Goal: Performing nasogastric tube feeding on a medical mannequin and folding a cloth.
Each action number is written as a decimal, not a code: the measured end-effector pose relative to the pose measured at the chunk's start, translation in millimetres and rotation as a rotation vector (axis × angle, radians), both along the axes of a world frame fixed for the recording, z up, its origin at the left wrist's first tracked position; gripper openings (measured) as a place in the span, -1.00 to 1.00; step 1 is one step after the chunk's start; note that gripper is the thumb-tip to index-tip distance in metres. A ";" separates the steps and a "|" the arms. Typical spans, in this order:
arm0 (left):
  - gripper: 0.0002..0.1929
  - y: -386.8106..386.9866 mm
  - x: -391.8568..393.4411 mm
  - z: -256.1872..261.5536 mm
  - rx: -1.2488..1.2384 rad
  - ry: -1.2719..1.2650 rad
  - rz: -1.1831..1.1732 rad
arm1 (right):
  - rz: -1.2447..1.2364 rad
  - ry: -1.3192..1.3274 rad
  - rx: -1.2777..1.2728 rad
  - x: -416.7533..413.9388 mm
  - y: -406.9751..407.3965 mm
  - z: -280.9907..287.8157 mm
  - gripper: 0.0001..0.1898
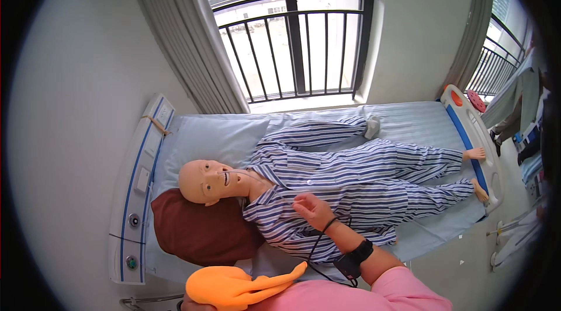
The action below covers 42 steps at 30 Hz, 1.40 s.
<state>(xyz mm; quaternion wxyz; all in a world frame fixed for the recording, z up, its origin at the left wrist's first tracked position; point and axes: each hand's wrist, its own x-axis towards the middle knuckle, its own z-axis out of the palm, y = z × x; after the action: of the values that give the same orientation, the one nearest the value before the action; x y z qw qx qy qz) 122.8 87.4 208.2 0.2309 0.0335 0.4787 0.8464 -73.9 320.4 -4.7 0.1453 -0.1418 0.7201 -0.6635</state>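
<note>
A patient-care mannequin [206, 182] in blue-and-white striped pyjamas [342, 171] lies on its back, head to the left, mouth open. A thin clear tube [252, 176] runs from its nose across the neck toward my right hand [314, 211]. Above the chest, that hand has its fingers pinched on the tube; the exact grip is partly hidden. A black strap with a small box [350, 263] and a cable is on my right forearm. My left hand [195, 305], mostly out of view at the lower edge, holds a soft orange item [223, 284] with long strands.
The bed [416, 122] has a light blue sheet, a pillow [214, 136] and a dark red cloth [201, 232] by the head. A white headboard panel [142, 179] and footboard [475, 136] bound it. Behind is a railed window [298, 48]. People [521, 96] stand far right.
</note>
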 end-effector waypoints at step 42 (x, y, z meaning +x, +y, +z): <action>-0.54 145.2 -21.3 -53.7 0.191 -0.068 -0.619 | -0.019 -0.521 -1.213 261.0 6.4 96.4 -0.40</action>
<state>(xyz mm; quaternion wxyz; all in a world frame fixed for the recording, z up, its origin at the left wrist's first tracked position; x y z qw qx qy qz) 101.5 232.6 154.5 0.4890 0.1705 0.3561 0.7778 187.1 326.8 91.6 0.2036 -0.0269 0.1611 -0.9653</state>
